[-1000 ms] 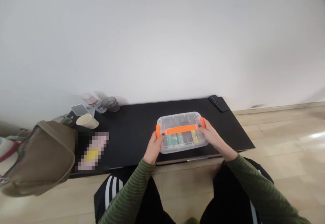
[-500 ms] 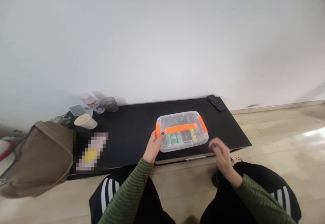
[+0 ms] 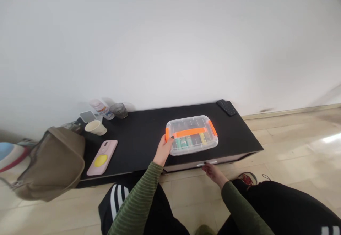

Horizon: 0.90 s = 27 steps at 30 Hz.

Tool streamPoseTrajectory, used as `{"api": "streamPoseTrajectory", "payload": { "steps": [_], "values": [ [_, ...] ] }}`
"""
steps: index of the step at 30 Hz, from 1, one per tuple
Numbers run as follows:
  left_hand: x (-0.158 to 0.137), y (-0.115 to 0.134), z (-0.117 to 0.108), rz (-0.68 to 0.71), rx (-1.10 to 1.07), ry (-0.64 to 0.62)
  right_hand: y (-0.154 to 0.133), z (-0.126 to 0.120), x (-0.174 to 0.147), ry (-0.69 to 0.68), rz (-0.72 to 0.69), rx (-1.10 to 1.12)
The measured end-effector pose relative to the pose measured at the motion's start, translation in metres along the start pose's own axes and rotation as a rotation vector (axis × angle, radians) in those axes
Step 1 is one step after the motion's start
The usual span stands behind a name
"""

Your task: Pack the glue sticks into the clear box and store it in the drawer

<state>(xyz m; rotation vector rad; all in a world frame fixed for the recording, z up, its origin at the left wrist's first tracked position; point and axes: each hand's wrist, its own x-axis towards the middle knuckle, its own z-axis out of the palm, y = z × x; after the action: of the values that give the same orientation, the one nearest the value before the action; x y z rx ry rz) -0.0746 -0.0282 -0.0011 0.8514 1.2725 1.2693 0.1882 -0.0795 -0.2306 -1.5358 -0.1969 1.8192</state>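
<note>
A clear plastic storage box with orange latches and an orange handle lies on the black cabinet top. Green and yellow items show through its lid. My left hand grips the box's left end, thumb on the lid near the latch. Below the cabinet's front edge, my right hand has its fingers curled at the silver drawer handle of a pale drawer front. The drawer looks closed, apart from a dark gap towards its right end.
Left on the cabinet are a pink phone, a paper cup, a spray bottle, a glass jar and a brown bag. A black keypad-like object lies at the back right, near the white wall.
My right hand has moved left and down from beside the box to the drawer handle. My left hand stays on the box, which has barely shifted. The view has turned slightly left.
</note>
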Motion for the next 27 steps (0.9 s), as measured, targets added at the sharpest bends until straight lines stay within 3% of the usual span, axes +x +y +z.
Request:
{"api": "streamPoseTrajectory", "payload": {
  "steps": [10,19,24,27],
  "values": [
    [0.001,0.002,-0.001,0.001,0.028,-0.001,0.013,0.002,-0.012,0.033,-0.067,-0.132],
    [-0.004,0.005,0.007,0.013,-0.030,0.015,0.035,-0.008,-0.065,0.058,-0.006,-0.259],
    [-0.009,-0.001,0.007,0.030,-0.068,0.062,0.043,-0.012,-0.115,-0.063,0.080,-0.366],
    [-0.017,-0.010,0.005,0.083,-0.043,0.112,0.031,-0.012,-0.153,-0.228,-0.026,-0.399]
  ]
}}
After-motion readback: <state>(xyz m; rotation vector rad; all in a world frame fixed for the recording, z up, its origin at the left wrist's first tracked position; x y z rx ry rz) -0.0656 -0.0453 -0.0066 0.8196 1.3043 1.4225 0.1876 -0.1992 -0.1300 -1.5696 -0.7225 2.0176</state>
